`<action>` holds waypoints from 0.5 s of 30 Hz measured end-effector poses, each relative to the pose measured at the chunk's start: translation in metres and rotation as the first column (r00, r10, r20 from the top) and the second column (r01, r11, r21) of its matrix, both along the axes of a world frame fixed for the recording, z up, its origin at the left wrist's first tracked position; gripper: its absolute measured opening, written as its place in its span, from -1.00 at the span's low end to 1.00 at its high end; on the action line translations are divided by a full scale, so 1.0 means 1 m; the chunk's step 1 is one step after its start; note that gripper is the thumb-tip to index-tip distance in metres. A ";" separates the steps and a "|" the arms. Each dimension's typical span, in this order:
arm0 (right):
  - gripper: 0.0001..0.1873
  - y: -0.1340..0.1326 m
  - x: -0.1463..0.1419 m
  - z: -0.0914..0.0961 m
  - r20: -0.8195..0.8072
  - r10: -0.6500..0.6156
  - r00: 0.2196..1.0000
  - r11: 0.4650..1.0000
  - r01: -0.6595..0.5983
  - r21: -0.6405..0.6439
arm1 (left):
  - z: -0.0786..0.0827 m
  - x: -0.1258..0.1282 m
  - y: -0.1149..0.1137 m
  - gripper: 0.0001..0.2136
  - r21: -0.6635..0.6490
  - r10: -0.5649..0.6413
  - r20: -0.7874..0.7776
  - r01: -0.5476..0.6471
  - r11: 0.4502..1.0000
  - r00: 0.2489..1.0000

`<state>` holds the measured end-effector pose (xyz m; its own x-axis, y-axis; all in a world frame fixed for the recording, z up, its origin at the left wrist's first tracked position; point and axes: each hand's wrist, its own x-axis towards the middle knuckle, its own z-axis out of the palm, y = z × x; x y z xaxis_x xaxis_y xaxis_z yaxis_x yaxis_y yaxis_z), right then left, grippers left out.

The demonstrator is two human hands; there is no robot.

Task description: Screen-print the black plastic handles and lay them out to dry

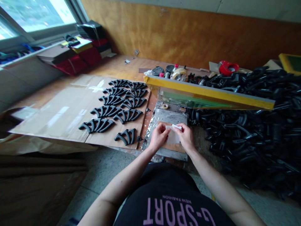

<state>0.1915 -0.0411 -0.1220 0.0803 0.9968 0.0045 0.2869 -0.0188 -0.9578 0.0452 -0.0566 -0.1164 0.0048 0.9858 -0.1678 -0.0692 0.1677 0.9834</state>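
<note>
My left hand (159, 136) and my right hand (185, 136) meet above a foil-edged metal plate (164, 116), both pinching a translucent film sheet (173, 137). A white strip (173, 127), perhaps a backing paper, sits along its top edge between my fingertips. Below the sheet lies a brown pad (170, 147) on the plate. Just beyond my hands, a yellow-framed silk screen (207, 93) stands raised and tilted. To my left, rows of curved black plastic parts (105, 110) lie on flattened cardboard (58, 116), apart from my hands.
A large heap of black plastic parts (249, 125) fills the right side. Tape rolls, small bottles and a red tape dispenser (228, 68) stand on the wooden bench (117, 67) behind the screen. Stacked folders (70, 59) lie beneath the window at back left.
</note>
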 end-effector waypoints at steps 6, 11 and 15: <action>-0.58 -0.016 -0.009 0.014 0.004 0.108 0.994 0.994 -0.108 0.032 | 0.015 0.004 0.001 -0.68 0.087 -0.038 0.019 0.036 0.996 0.999; -0.58 -0.006 -0.006 0.016 -0.110 0.038 0.993 0.997 -0.045 -0.061 | 0.027 -0.005 0.003 -0.56 0.106 -0.125 -0.044 0.129 0.986 0.991; -0.64 0.008 -0.008 0.034 -0.232 -0.044 0.972 0.999 0.043 -0.009 | 0.046 -0.012 0.011 -0.58 0.203 0.008 -0.089 0.011 0.979 0.996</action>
